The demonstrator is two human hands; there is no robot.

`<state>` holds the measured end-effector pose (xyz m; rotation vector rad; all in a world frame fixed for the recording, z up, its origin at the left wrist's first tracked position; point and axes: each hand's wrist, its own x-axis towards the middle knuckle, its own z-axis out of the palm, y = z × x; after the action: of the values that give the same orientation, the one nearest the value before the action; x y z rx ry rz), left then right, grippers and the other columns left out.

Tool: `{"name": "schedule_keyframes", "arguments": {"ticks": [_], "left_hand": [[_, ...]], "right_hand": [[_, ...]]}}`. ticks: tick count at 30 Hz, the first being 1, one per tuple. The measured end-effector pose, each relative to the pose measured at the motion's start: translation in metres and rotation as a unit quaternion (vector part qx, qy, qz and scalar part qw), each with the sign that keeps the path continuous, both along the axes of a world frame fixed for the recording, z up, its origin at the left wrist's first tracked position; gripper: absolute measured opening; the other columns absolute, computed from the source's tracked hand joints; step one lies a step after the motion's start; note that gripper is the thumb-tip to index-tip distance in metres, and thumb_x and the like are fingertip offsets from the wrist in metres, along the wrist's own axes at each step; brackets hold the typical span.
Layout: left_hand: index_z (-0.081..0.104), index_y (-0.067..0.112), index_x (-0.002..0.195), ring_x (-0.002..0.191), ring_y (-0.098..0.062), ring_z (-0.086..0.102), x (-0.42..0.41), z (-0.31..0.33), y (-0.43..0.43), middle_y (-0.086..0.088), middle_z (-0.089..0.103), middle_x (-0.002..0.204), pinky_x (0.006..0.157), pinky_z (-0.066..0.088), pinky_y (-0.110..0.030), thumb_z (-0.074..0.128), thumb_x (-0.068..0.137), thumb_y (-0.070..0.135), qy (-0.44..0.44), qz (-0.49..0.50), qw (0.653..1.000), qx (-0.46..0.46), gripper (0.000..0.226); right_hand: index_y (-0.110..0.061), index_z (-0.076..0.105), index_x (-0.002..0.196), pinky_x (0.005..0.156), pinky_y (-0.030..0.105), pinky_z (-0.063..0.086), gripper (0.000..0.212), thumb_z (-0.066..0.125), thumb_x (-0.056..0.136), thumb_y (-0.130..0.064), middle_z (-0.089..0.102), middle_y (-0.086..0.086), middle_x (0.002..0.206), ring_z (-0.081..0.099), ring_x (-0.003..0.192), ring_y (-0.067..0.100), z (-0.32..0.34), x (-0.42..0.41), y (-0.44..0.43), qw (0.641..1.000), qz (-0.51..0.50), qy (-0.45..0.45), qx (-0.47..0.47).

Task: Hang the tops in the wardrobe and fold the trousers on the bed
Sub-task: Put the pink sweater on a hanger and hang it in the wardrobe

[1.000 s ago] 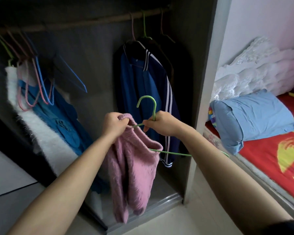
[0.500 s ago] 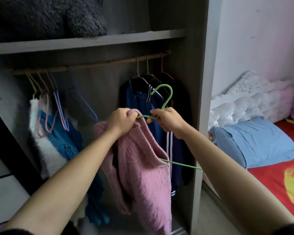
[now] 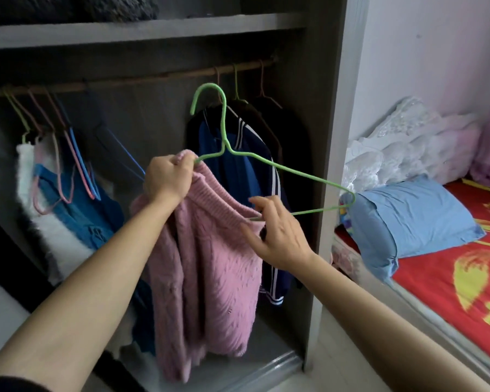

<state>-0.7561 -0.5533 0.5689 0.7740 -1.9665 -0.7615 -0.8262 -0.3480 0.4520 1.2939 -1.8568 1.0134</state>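
A pink knitted sweater (image 3: 210,278) hangs in front of the open wardrobe. My left hand (image 3: 169,179) grips its neckline together with the left end of a green wire hanger (image 3: 294,172). The hanger's hook points up, just below the wooden rail (image 3: 153,78). Its right arm sticks out bare towards the bed. My right hand (image 3: 275,230) pinches the far edge of the sweater's collar, near the hanger's lower wire. No trousers are in view.
A navy jacket with white stripes (image 3: 238,176) and dark garments hang at the rail's right end. Several empty hangers (image 3: 68,165), a blue top (image 3: 79,210) and a white fluffy garment (image 3: 54,236) hang on the left. A bed with a red sheet (image 3: 436,278) and blue pillow (image 3: 416,216) lies to the right.
The hanger has risen towards the rail and turned upright. My right hand left the hanger's neck and dropped to the sweater's collar. My left hand kept its hold.
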Motion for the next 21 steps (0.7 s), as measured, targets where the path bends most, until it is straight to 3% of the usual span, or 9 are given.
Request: {"name": "schedule_keyframes", "arguments": {"ticks": [3, 7, 9, 12, 14, 16, 18, 21], "left_hand": [[0.078, 0.014, 0.087, 0.084, -0.031, 0.068, 0.000, 0.003, 0.000, -0.013, 0.073, 0.080, 0.071, 0.051, -0.036, 0.047, 0.070, 0.059, 0.030, -0.006, 1.000, -0.001, 0.057], [0.079, 0.016, 0.087, 0.081, -0.028, 0.069, 0.002, 0.004, -0.006, -0.011, 0.074, 0.077, 0.072, 0.055, -0.040, 0.048, 0.070, 0.059, 0.043, -0.014, 0.999, 0.015, 0.056], [0.078, 0.017, 0.081, 0.079, -0.026, 0.069, 0.004, 0.002, -0.009, -0.009, 0.073, 0.072, 0.072, 0.055, -0.040, 0.049, 0.072, 0.057, 0.041, -0.027, 0.999, 0.023, 0.050], [0.074, 0.015, 0.069, 0.073, -0.022, 0.066, 0.008, -0.003, -0.017, -0.003, 0.067, 0.062, 0.068, 0.050, -0.036, 0.054, 0.079, 0.050, 0.037, -0.040, 0.998, 0.027, 0.042], [0.069, 0.017, 0.060, 0.069, -0.018, 0.064, 0.014, -0.008, -0.022, 0.003, 0.066, 0.058, 0.067, 0.049, -0.034, 0.057, 0.083, 0.045, 0.033, -0.047, 0.998, 0.038, 0.038], [0.070, 0.015, 0.061, 0.072, -0.020, 0.067, 0.017, -0.016, -0.028, -0.003, 0.069, 0.062, 0.070, 0.052, -0.037, 0.055, 0.081, 0.047, 0.025, -0.048, 0.998, 0.043, 0.041], [0.072, 0.009, 0.068, 0.077, -0.024, 0.068, 0.019, -0.022, -0.031, -0.012, 0.071, 0.068, 0.074, 0.053, -0.041, 0.052, 0.078, 0.050, 0.021, -0.051, 0.997, 0.053, 0.047], [0.075, 0.007, 0.078, 0.086, -0.026, 0.069, 0.018, -0.027, -0.034, -0.012, 0.074, 0.079, 0.081, 0.054, -0.043, 0.052, 0.077, 0.047, 0.034, -0.052, 0.995, 0.078, 0.046]], "right_hand": [[-0.014, 0.058, 0.130, 0.079, 0.039, 0.052, 0.041, 0.061, 0.095, -0.034, 0.062, 0.002, 0.112, 0.060, 0.097, 0.021, -0.033, -0.003, -0.009, 0.986, 0.012, -0.036, 0.162], [-0.022, 0.061, 0.112, 0.056, 0.030, 0.041, 0.024, 0.060, 0.092, -0.035, 0.057, -0.007, 0.107, 0.061, 0.074, 0.017, -0.042, 0.005, -0.014, 0.979, 0.045, -0.076, 0.182], [-0.022, 0.051, 0.101, 0.054, 0.034, 0.043, 0.015, 0.056, 0.090, -0.032, 0.055, -0.009, 0.099, 0.058, 0.068, 0.018, -0.039, 0.007, -0.016, 0.973, 0.090, -0.078, 0.198], [-0.022, 0.039, 0.096, 0.059, 0.040, 0.044, 0.023, 0.047, 0.091, -0.043, 0.056, -0.006, 0.079, 0.054, 0.064, 0.025, -0.037, 0.004, -0.013, 0.954, 0.097, -0.127, 0.252], [-0.024, 0.045, 0.100, 0.061, 0.039, 0.046, 0.039, 0.041, 0.094, -0.062, 0.058, -0.010, 0.076, 0.058, 0.066, 0.020, -0.034, -0.001, -0.005, 0.958, 0.058, -0.190, 0.206], [-0.023, 0.055, 0.103, 0.066, 0.038, 0.048, 0.051, 0.034, 0.092, -0.069, 0.061, -0.012, 0.075, 0.061, 0.070, 0.012, -0.026, -0.004, 0.001, 0.949, 0.049, -0.304, 0.073], [-0.018, 0.059, 0.092, 0.063, 0.037, 0.044, 0.050, 0.031, 0.100, -0.059, 0.058, -0.013, 0.066, 0.056, 0.064, 0.009, -0.019, -0.005, -0.002, 0.924, 0.060, -0.376, -0.045], [-0.002, 0.056, 0.081, 0.059, 0.031, 0.038, 0.052, 0.033, 0.109, -0.040, 0.048, -0.009, 0.063, 0.047, 0.060, 0.008, -0.018, -0.003, -0.009, 0.900, 0.081, -0.422, -0.070]]}}
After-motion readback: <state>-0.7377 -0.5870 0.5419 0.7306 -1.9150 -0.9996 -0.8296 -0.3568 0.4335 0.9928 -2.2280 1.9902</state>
